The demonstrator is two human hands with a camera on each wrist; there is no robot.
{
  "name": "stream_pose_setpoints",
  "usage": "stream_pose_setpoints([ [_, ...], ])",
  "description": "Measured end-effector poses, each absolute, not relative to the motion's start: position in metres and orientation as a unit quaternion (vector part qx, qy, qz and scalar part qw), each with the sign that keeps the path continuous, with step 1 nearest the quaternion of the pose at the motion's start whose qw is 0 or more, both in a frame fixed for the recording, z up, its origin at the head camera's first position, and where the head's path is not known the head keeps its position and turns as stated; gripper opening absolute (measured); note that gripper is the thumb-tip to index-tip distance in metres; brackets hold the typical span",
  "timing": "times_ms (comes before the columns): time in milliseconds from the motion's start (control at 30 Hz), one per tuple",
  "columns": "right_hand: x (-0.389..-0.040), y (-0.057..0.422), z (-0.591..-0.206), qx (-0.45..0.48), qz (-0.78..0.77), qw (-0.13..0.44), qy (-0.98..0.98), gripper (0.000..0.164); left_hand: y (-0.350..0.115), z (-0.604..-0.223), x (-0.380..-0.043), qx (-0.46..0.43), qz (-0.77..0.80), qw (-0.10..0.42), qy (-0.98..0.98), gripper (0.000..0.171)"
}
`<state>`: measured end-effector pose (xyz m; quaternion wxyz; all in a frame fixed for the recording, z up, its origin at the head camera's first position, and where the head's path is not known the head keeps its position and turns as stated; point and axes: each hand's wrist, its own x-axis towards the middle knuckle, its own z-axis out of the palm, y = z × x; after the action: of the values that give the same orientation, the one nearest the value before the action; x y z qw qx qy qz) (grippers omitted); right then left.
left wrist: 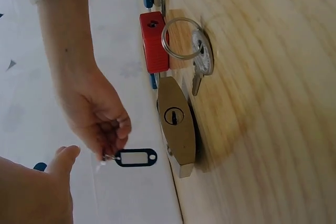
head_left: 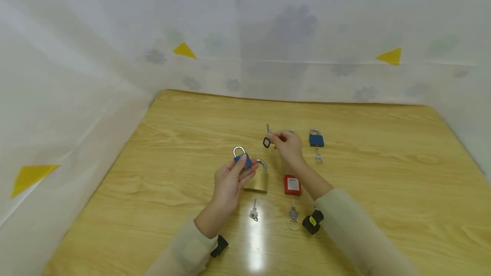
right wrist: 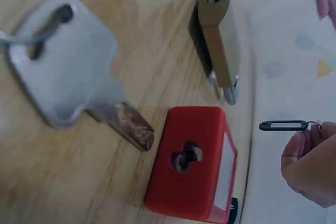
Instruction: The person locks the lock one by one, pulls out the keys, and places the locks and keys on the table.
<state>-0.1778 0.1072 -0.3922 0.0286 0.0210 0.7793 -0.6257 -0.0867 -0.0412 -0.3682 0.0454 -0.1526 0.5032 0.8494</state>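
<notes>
In the head view my left hand (head_left: 227, 184) holds a small blue padlock (head_left: 248, 161) between thumb and fingers, shackle upward. My right hand (head_left: 290, 148) pinches a small key (head_left: 268, 128) with a black-rimmed tag (head_left: 266, 142) hanging below it. The key points up, to the right of the blue padlock and apart from it. The left wrist view shows the tag (left wrist: 135, 157) dangling under the right fingers, while most of the blue padlock is hidden behind my left hand (left wrist: 31, 195). Below the left fingers a large brass padlock (head_left: 261, 182) stands on the table.
A red padlock (head_left: 292, 185) stands under the right forearm, with a ringed key (head_left: 293, 214) before it. Another key (head_left: 254, 212) lies in front of the brass padlock. Further back are a second blue padlock (head_left: 316, 139) and its keys (head_left: 319, 156). White patterned sheets enclose the wooden table (head_left: 153, 173).
</notes>
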Motion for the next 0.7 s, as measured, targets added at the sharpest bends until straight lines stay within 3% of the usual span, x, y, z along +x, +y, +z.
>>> stream_pose_setpoints([
  [167, -0.196, 0.102, -0.411, 0.048, -0.607, 0.074, 0.790, 0.029, -0.040, -0.370, -0.082, -0.156, 0.844, 0.061, 0.510, 0.032],
  [500, -0.191, 0.098, -0.414, 0.075, -0.473, 0.145, 0.866, 0.023, -0.040, -0.374, -0.080, -0.156, 0.841, 0.068, 0.513, 0.032],
  [700, -0.191, 0.095, -0.416, 0.060, -0.419, 0.147, 0.894, 0.028, -0.040, -0.377, -0.079, -0.155, 0.838, 0.078, 0.518, 0.033],
])
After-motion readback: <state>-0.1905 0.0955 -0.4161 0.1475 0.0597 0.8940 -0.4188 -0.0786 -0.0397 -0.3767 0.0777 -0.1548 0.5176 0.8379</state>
